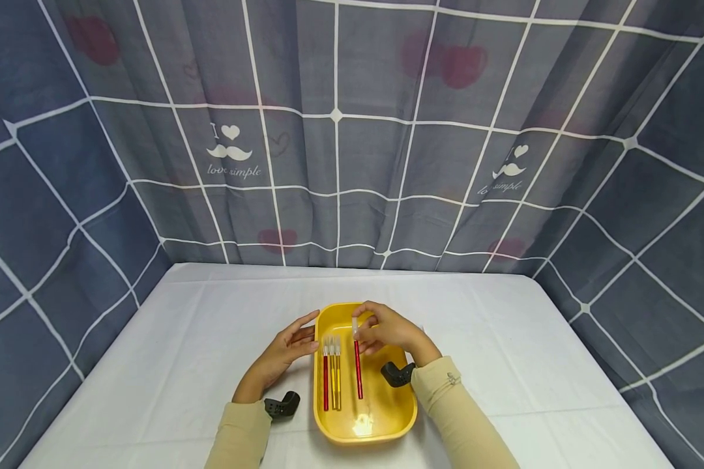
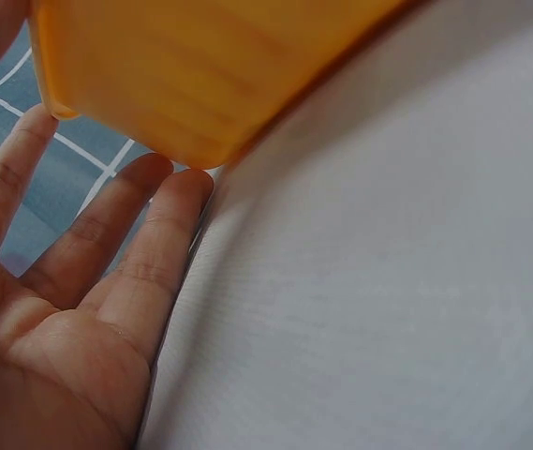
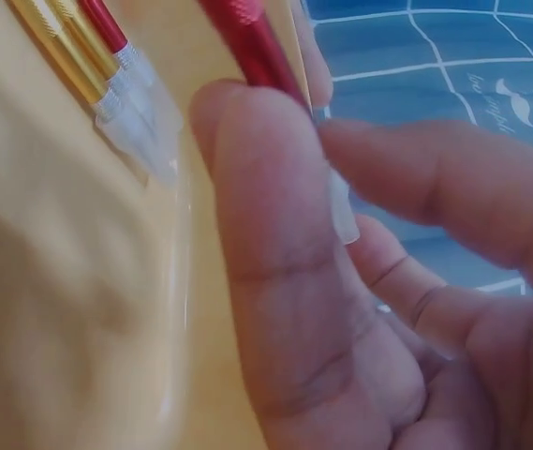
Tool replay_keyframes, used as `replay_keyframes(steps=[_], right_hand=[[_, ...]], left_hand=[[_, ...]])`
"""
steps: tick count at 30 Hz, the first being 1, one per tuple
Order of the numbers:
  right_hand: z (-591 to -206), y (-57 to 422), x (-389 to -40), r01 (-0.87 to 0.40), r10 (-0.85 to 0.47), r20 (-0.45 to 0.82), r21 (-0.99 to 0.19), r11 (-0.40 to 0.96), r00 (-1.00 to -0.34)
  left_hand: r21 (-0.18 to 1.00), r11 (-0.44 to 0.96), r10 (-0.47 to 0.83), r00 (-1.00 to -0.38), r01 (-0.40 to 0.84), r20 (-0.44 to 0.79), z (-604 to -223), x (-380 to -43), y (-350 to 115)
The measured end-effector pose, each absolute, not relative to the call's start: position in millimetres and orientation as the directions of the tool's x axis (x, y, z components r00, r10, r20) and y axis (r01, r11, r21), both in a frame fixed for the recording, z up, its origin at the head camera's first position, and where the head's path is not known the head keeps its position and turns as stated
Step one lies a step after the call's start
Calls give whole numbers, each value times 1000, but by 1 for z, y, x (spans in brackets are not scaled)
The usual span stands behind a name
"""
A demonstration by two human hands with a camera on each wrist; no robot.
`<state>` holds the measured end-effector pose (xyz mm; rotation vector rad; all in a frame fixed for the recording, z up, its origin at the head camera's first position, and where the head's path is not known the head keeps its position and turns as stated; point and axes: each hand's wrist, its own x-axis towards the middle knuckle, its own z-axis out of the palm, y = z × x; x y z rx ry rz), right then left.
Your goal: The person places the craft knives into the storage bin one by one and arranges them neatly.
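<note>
A yellow plastic tray (image 1: pixel 381 417) lies on the table. My right hand (image 1: pixel 385 327) is over its far right part, thumb and fingers pinching a craft knife with a red metal handle (image 1: pixel 359 378) and a whitish translucent cap near its collar. In the right wrist view the red handle (image 3: pixel 264 52) rises above the fingertips. Along the tray's left side lie a red craft knife (image 1: pixel 325 384) and two gold craft knives (image 1: pixel 335 387), side by side, capped ends pointing away. My left hand (image 1: pixel 286 352) is at the tray's left rim, its fairly straight fingers (image 2: pixel 140 253) touching the outer wall.
A white cloth (image 1: pixel 223 365) covers the table. Grey-blue checked curtains (image 1: pixel 305 156) stand behind it and on both sides. A black wrist device (image 1: pixel 283 405) sits by the left cuff; another (image 1: pixel 397 374) overlaps the tray's right edge.
</note>
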<state>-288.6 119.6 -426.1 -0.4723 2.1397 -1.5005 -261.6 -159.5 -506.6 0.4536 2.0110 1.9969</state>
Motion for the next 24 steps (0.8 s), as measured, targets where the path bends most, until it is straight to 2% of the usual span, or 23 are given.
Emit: replay_keyframes(steps=[24], right_hand=[[-436, 89, -294, 79, -461, -314, -884, 460, -830]], left_hand=[[999, -18, 426, -904, 33, 37, -508, -261, -162]])
